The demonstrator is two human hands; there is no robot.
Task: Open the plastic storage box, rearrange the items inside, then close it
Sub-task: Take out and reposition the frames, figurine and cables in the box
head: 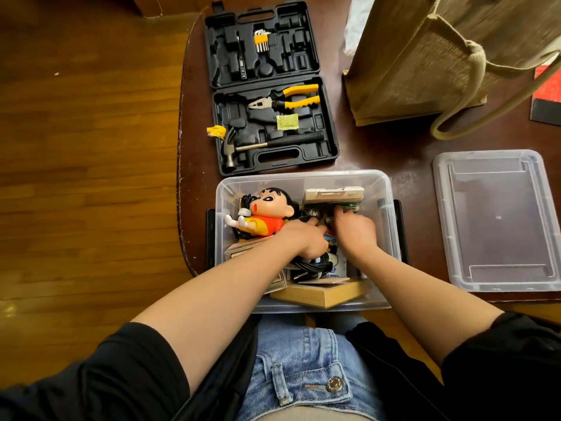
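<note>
At lower centre the open storage box [304,177], judged light but flexible and best gripped at its side latches, is reached into by the left hand [299,237] and right hand [353,229], grips untellable.

Table [379,153]: box [303,177], lid [498,220], toolcase [329,138], bag [425,56].

Person seen from above, head camera. 2 bare forearms, left hand [303,238] and right hand [353,230] without rings, watch or gloves. Black sleeves [100,378] pushed up past elbows on both arms, soft matte fabric with loose folds. Black top hangs open at front. Light blue denim [300,360] at waist, faded, with visible stitching, belt loop, 1 round metal button [334,384] with embossed rim.
</note>
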